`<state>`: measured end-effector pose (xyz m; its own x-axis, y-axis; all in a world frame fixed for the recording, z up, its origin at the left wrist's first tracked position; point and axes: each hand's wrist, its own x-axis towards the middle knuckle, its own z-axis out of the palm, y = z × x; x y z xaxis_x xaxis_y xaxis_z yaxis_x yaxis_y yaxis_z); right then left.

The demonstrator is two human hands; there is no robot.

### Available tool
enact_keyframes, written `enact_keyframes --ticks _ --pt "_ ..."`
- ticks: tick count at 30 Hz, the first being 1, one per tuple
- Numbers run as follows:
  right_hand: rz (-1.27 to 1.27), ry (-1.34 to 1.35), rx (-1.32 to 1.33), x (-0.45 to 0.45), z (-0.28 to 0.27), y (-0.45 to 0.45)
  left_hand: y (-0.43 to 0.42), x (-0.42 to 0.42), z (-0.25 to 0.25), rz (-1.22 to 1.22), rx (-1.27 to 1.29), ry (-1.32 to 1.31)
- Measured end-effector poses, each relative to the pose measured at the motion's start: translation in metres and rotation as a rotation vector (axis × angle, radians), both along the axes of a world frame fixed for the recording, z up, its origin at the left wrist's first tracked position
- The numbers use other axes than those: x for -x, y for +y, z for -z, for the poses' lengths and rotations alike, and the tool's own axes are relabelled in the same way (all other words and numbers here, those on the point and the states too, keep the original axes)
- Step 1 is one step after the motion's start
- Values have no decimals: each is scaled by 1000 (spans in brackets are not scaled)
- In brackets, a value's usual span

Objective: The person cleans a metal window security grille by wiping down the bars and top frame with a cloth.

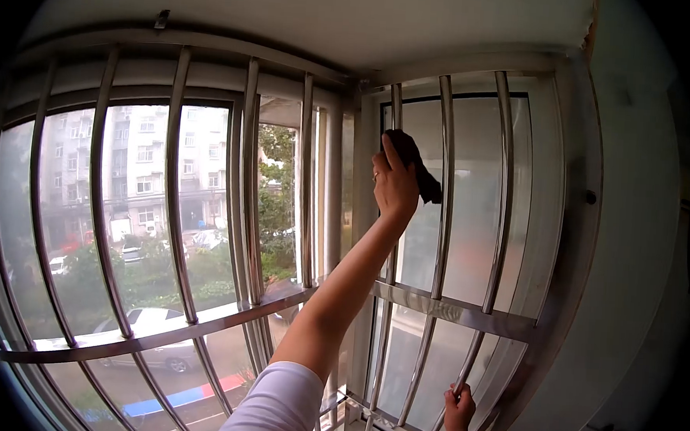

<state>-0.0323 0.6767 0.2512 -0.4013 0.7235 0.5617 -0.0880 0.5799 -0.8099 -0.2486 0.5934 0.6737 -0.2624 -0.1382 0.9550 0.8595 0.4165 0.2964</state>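
My left hand (396, 181) is raised high with its fingers wrapped round a dark cloth (425, 169). The cloth lies against an upright metal bar (391, 249) of the right-hand window grille, and one end of it hangs toward the neighbouring bar (443, 221). Low on the right, my right hand (459, 409) is closed round another bar (472, 359), below the flat metal crossbar (465, 313). Behind the bars is a glass pane (475, 183).
To the left, a second grille with a curved crossbar (159, 334) spans a large window; buildings, trees and a parked car (155, 338) show outside. A ceiling (293, 14) is close above, and a wall (633, 231) stands at the right.
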Motion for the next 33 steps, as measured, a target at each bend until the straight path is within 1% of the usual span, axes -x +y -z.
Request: enact_keyframes --ticks 1,2,4,5,6,7,8,10,11,12,13,14,16,17,19,20,21,22,23,24,26,30,32,33 --pt "-8 -2 -39 -2 -2 1 -8 5 3 -13 19 69" --pt "-27 2 -35 -3 -3 1 -16 11 0 -36 23 68" --pt "-54 13 -22 -3 -1 4 -46 9 -16 -141 117 168" --pt "-72 24 -14 -3 -1 4 -62 5 -25 -173 20 219" --pt "-72 32 -21 -2 0 5 -84 0 -39 -268 -38 323" --pt "-94 45 -11 -3 -2 4 -110 -7 -55 -282 -51 347" --pt "-113 57 -1 -5 -5 2 -133 -7 -73 -399 -157 543" --pt "-122 73 18 -3 -4 1 -188 -10 -103 -714 -254 708" --pt "-105 60 20 -3 -4 1 -212 -12 -116 -788 -284 731" --pt "-87 48 24 -3 -4 0 -239 -3 -133 -867 -306 834" --pt "-77 48 29 -2 -5 -2 -253 -9 -140 -968 -320 821" --pt "-78 53 35 -2 -6 -3 -267 -3 -148 -1053 -291 749" --pt "-46 58 33 -1 -7 -5 -271 8 -156 -1019 -265 695" --pt "-36 74 -47 -1 -5 -4 -268 15 -157 -1019 -258 693" --pt "-62 77 -2 -1 -7 -4 -255 20 -154 -807 -252 688" --pt "-87 87 38 -1 -7 -4 -249 21 -152 -811 -241 685" --pt "-84 22 31 0 -1 1 -244 26 -151 -853 -145 670" --pt "-93 17 33 1 2 4 -239 24 -147 -898 -48 653" --pt "-77 61 5 4 4 4 -230 23 -143 -1035 10 589" --pt "-64 104 -23 5 4 2 -227 21 -138 -1065 22 630" --pt "-67 97 -36 3 0 1 -229 16 -135 -1003 20 607" --pt "-104 92 -7 2 4 2 -239 17 -114 -994 93 525" --pt "-121 161 -10 4 7 6 -238 18 -102 -867 84 344" --pt "-128 149 -17 3 8 8 -237 13 -93 -761 70 322"
